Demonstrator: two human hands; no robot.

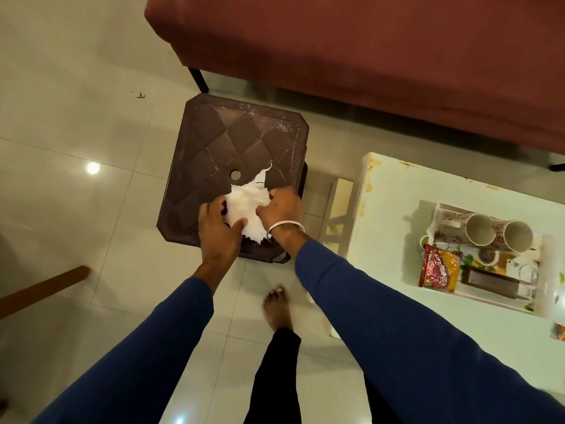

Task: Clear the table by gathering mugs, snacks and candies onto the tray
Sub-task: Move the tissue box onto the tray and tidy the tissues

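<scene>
Both my hands hold a torn white paper napkin (246,206) over a dark brown plastic stool (232,142). My left hand (218,231) pinches its near left edge, and my right hand (279,211), with a silver bangle on the wrist, grips its right side. To the right, on the white table (385,209), stands a tray (440,209). It carries two floral mugs (478,232) lying on their sides, a red and yellow snack packet (438,269) and a few small items I cannot make out.
A maroon sofa (367,47) fills the far side, close behind the stool and table. My bare foot (276,307) stands on the pale tiled floor (76,209) between stool and table. A wooden leg (42,287) juts in at the left. Another small packet (559,331) lies at the table's right edge.
</scene>
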